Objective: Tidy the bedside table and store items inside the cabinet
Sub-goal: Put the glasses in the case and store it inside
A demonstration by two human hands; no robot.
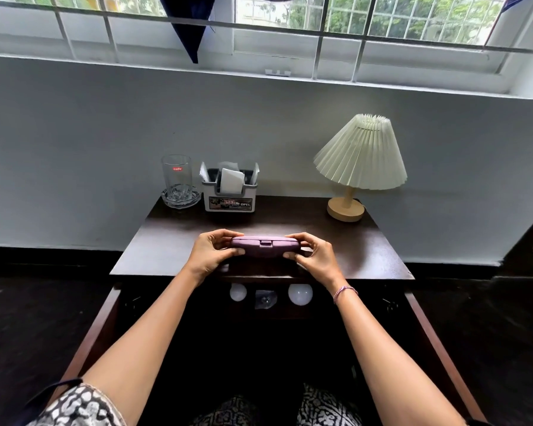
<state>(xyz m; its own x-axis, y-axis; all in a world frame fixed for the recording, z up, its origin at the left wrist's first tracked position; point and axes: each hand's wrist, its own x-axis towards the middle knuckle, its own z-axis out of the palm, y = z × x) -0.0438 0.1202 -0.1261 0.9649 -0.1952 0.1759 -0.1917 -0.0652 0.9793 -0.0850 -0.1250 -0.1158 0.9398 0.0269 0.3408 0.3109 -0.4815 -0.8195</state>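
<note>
While both hands grip it by its ends, the closed purple case (265, 246) lies level between them, the left hand (210, 253) curled round one end and the right hand (313, 256) pinching the other, over the front of the dark surface (345, 241). Beyond the left hand stand a glass (176, 175) and a white organiser (230, 195) holding papers; beyond the right hand stands a pleated lamp (360, 158). Below the hands, inside the open cabinet (425, 321), lie two white bulbs (300, 294).

Person viewed from above: bare left forearm (142, 327) and right forearm (382, 342). A braided pink-and-white bracelet (345, 293) circles the wrist of the right hand (314, 256). Black-and-white patterned fabric (77, 407) shows at lower left and bottom centre, with a dark strap (53, 390) at lower left.
</note>
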